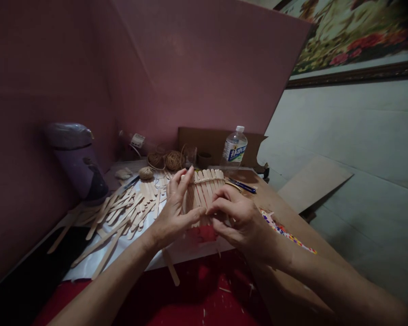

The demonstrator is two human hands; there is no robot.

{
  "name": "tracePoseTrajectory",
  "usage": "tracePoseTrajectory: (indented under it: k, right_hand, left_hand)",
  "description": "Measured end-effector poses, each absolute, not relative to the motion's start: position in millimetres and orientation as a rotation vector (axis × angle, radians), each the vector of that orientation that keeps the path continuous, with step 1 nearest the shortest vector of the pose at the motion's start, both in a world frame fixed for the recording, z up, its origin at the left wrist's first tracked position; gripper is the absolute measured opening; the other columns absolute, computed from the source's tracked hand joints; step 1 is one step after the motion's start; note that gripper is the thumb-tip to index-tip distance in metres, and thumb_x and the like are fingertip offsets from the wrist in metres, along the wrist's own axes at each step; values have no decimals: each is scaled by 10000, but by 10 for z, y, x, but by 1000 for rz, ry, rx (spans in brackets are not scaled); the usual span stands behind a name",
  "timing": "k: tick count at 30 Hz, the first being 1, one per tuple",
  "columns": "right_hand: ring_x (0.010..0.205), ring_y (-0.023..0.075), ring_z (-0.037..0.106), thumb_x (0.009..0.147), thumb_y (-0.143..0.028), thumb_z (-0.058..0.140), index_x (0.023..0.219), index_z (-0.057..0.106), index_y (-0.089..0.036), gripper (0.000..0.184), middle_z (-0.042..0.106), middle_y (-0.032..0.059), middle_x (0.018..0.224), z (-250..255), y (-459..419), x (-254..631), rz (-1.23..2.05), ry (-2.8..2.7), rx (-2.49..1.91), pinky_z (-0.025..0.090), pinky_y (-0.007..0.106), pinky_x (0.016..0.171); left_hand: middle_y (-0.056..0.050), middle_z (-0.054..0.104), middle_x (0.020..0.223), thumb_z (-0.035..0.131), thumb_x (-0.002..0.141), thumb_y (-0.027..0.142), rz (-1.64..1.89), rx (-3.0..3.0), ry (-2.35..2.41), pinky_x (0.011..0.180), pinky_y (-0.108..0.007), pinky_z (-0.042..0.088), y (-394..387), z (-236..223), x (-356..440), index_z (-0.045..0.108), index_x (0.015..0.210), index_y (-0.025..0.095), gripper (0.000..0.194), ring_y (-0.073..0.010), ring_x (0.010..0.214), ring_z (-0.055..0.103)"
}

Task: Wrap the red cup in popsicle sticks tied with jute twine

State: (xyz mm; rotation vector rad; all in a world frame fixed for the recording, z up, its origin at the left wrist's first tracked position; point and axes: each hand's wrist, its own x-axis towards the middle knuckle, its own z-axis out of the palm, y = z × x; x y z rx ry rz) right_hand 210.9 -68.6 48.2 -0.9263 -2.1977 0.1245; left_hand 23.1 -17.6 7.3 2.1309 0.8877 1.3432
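Note:
A row of wooden craft sticks, standing side by side and bound near their top ends with a band of twine, is held up in front of me. Red lines mark some of the sticks. My left hand grips the panel from its left side, fingers along the edge and thumb across the lower front. Close to that thumb, my right hand is pinched at the lower right of the panel. Whatever is between its fingertips is too small or hidden to make out. A red patch shows below the sticks.
Loose craft sticks lie heaped on white paper to the left. Behind are balls of twine, a plastic bottle and a purple container. A blue pen and a colourful beaded strip lie to the right.

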Motion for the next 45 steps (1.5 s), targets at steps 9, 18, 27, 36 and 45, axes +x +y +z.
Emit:
tracePoseTrajectory:
  k: [9, 18, 27, 36, 45]
  right_hand:
    - [710, 111, 492, 735, -1, 581, 722, 589, -164, 163, 500, -6, 820, 491, -656, 2066, 339, -2020, -968, 391, 244, 622]
    - [707, 119, 481, 782, -34, 556, 789, 581, -171, 139, 512, -13, 788, 511, -649, 2111, 485, -1947, -993, 394, 261, 632]
    - [735, 114, 491, 731, 33, 543, 807, 602, -178, 232, 512, -8, 845, 483, -648, 2129, 529, -1944, -941, 403, 263, 646]
    - [719, 106, 496, 737, 3, 573, 740, 589, -183, 186, 504, -24, 804, 440, -606, 2091, 518, -1880, -975, 400, 252, 623]
    - [701, 111, 490, 713, -16, 552, 712, 575, -196, 181, 503, -24, 779, 451, -609, 2061, 558, -1833, -987, 392, 246, 602]
  left_hand:
    - [-50, 253, 1484, 680, 741, 548, 1392, 2080, 910, 1147, -608, 158, -206, 83, 279, 293, 1452, 415, 820, -343, 1416, 193]
    - [-53, 290, 1451, 710, 718, 520, 1457, 2046, 960, 1156, -581, 132, -209, 61, 310, 318, 1437, 390, 829, -323, 1401, 207]
    - [-64, 309, 1416, 722, 697, 512, 1502, 2028, 1022, 1148, -583, 148, -222, 63, 339, 339, 1419, 380, 828, -328, 1382, 238]
    - [-65, 325, 1412, 725, 701, 489, 1536, 2039, 1058, 1145, -572, 170, -263, 71, 380, 342, 1417, 373, 820, -330, 1369, 263]
    - [-61, 307, 1435, 712, 715, 460, 1545, 2046, 1071, 1141, -571, 174, -267, 55, 393, 333, 1419, 384, 803, -322, 1387, 241]
